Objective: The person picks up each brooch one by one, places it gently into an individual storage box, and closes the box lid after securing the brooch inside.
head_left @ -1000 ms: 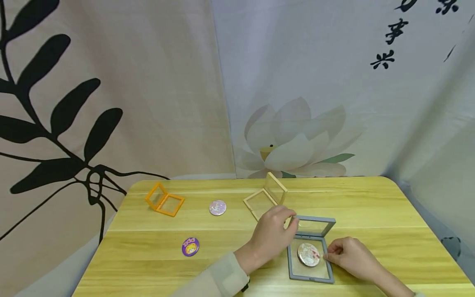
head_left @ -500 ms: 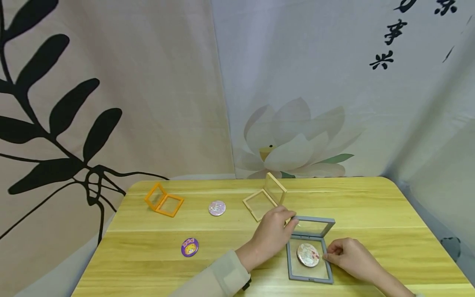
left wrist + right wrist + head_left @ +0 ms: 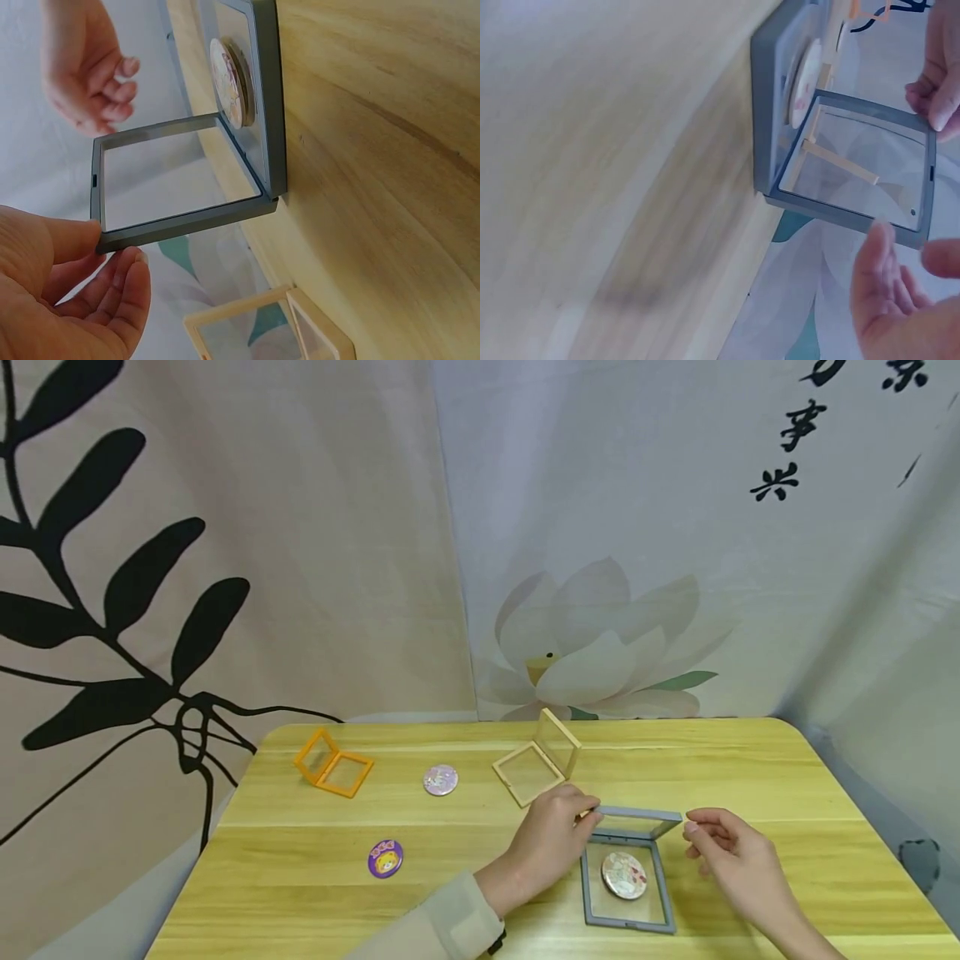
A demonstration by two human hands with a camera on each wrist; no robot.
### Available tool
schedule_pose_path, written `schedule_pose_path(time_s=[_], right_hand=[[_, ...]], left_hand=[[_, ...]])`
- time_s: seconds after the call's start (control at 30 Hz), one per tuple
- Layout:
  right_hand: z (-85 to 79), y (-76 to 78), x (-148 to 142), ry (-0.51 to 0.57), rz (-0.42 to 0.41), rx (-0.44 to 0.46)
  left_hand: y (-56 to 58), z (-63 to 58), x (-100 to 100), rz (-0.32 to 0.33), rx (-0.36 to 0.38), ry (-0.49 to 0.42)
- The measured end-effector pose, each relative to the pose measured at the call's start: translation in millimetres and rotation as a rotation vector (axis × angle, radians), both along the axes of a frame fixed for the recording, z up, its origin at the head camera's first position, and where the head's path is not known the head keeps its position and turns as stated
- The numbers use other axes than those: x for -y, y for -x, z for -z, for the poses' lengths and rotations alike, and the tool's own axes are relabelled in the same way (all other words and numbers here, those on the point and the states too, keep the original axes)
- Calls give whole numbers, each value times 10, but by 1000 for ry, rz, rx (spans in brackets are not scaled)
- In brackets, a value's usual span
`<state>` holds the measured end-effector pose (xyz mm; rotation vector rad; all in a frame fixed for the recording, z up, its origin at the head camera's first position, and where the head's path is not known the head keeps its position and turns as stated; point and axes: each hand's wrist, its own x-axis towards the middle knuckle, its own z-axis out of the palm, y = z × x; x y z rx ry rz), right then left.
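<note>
In the head view, a round badge [image 3: 624, 875] is borne by the base of the grey frame [image 3: 628, 925]. Left wrist view: the raised lid [image 3: 184, 224] is pinched by the left hand [image 3: 52, 315]. Right wrist view: nothing is gripped by the right hand [image 3: 900, 311], fingers parted beside the lid.

Left hand [image 3: 546, 833] is hiding part of grey case [image 3: 630, 926] at eleven o'clock, purple badge [image 3: 386, 862] is showing illegibly small lettering [image 3: 385, 849], black characters [image 3: 905, 375] are running off head view's top at two o'clock
</note>
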<state>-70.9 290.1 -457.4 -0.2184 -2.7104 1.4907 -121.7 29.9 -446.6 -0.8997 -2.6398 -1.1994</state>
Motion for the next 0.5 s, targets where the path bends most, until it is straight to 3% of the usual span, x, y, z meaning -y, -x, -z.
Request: schedule_pose_path(time_s=[0.17, 0.5], right_hand=[[-37, -45, 14, -30, 7, -100], [-57, -131, 44, -118, -10, -44]], left_hand=[[-31, 9, 17, 19, -20, -8], [-128, 45, 68, 49, -32, -22]])
